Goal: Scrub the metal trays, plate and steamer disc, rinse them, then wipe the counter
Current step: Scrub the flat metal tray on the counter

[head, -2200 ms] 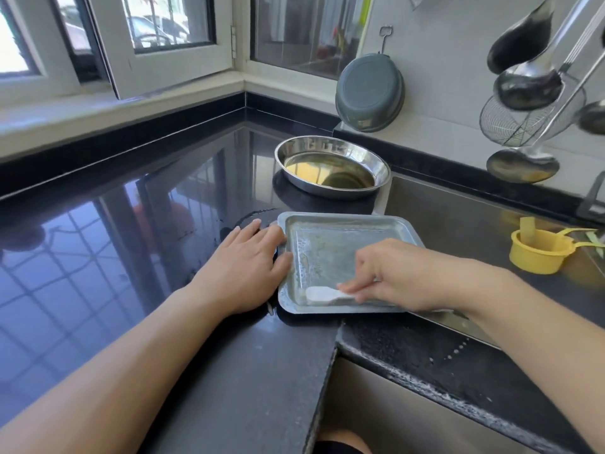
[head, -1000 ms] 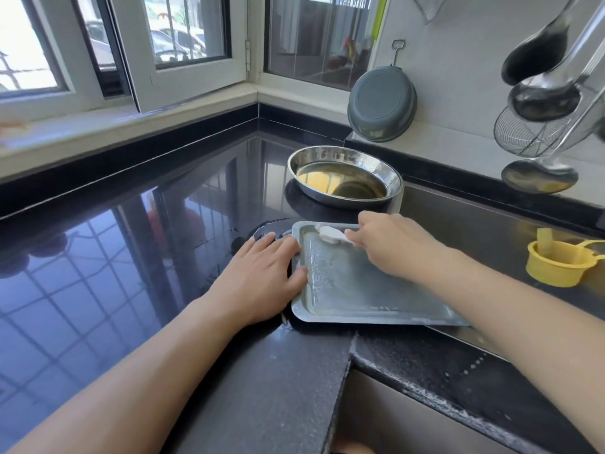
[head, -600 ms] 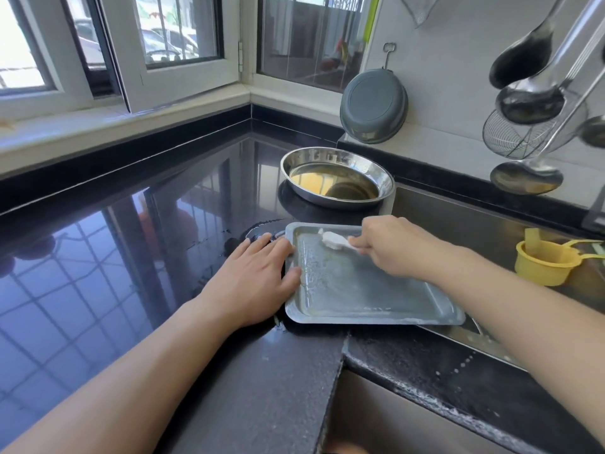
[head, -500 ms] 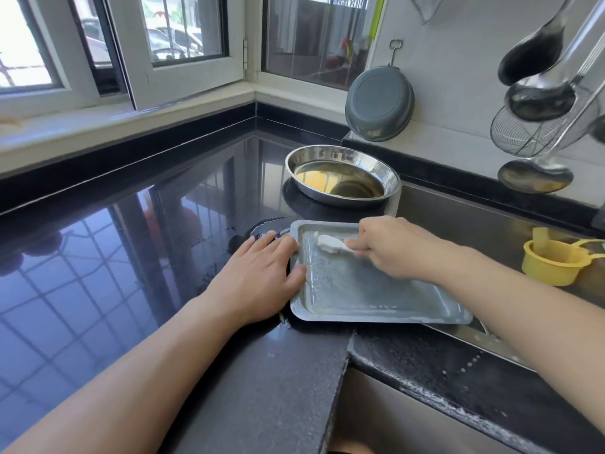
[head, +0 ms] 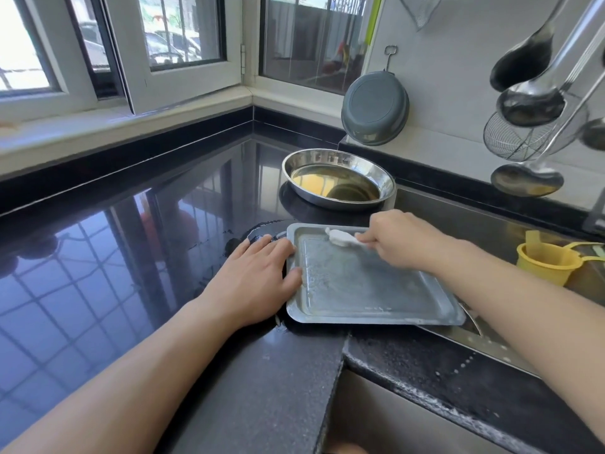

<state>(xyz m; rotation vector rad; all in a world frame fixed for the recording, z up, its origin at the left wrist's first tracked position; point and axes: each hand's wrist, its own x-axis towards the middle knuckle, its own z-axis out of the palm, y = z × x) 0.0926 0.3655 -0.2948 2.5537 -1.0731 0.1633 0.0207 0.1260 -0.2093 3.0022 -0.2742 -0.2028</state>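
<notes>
Scrubbing step. Tray (head: 370, 290) sits on the counter (head: 131, 257) at the sink edge, just in front of the round plate (head: 339, 178). Left hand (head: 252, 283) lies flat, fingers straight, bracing the tray's left rim. Right hand (head: 399, 240) pinches a white brush (head: 340, 238) at the tray's far edge. Next, probably: work the rest of the tray, then rinse.

right hand (head: 397, 242) moved white scrubber (head: 342, 238) from tray's (head: 376, 290) near edge to far edge
</notes>
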